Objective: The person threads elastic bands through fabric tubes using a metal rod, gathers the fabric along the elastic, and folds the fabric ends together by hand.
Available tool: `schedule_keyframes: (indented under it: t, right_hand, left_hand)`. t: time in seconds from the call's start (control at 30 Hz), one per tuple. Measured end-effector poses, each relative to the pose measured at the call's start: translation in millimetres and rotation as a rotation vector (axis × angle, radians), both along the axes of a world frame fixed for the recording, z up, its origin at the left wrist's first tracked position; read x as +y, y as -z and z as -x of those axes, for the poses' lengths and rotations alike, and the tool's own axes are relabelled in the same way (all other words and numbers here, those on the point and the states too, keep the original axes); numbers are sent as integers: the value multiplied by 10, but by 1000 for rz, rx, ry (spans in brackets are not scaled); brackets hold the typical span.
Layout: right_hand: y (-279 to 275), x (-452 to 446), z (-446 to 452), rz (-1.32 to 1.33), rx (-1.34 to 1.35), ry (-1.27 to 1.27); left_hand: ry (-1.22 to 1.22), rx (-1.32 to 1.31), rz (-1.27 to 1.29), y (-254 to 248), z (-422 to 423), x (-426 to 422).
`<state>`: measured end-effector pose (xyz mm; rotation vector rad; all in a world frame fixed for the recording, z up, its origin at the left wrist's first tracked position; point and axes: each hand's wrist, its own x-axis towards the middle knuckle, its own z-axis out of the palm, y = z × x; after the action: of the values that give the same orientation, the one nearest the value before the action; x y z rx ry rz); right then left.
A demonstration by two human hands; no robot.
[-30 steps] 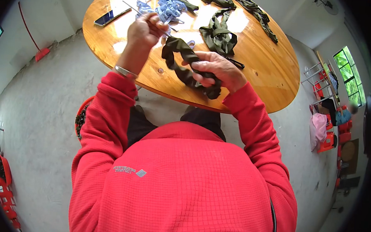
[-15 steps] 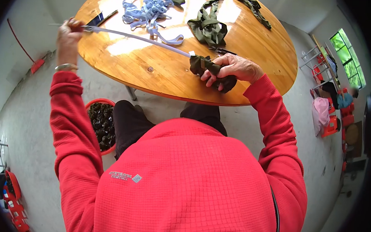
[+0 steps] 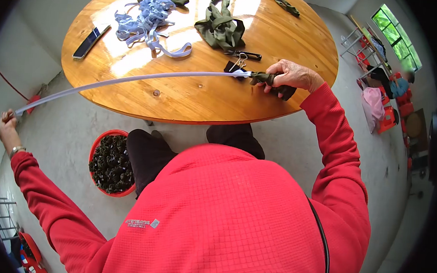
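A pale lilac elastic band (image 3: 132, 79) runs nearly taut across the table's near side, bowing slightly upward. Far out to the left, past the table edge, my left hand (image 3: 8, 128) is closed on one end of it. The other end goes into a gathered piece of dark green fabric (image 3: 262, 78), which my right hand (image 3: 292, 76) grips over the table's right part. Just beside the fabric is a black binder clip (image 3: 236, 66) with wire handles; whether it clamps the band is unclear. Behind the clip lies a black pen-like tool (image 3: 250, 55).
On the wooden table (image 3: 190, 103) lie a heap of light blue elastic (image 3: 148, 19), dark green fabric strips (image 3: 221, 28) and a dark phone-like object (image 3: 91, 42). A red basin (image 3: 94, 174) of dark green pieces stands on the floor by my legs. Another person (image 3: 396, 86) sits far right.
My left hand has swung out left and down, drawing the band much longer. My right hand has moved slightly right with the fabric. The view has shifted, showing more of the basin.
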<state>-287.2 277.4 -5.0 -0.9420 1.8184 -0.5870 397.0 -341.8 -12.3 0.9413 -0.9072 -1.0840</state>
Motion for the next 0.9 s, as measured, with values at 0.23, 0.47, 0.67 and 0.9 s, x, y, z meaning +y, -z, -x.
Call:
schedule_keyframes:
  t: [0.23, 0.47, 0.67, 0.9]
  right_hand:
    - [-59, 194, 18, 52, 35, -82]
    - [-156, -215, -652, 138, -127, -179]
    - [-38, -290, -693, 250, -324, -94]
    - [128, -370, -623, 297, -437, -47]
  left_hand:
    - [324, 233, -174, 292, 275, -322]
    - [763, 379, -278, 794, 2817, 921]
    - [511, -67, -449, 713, 3711, 1977]
    - [494, -1164, 434, 206, 3861, 2690]
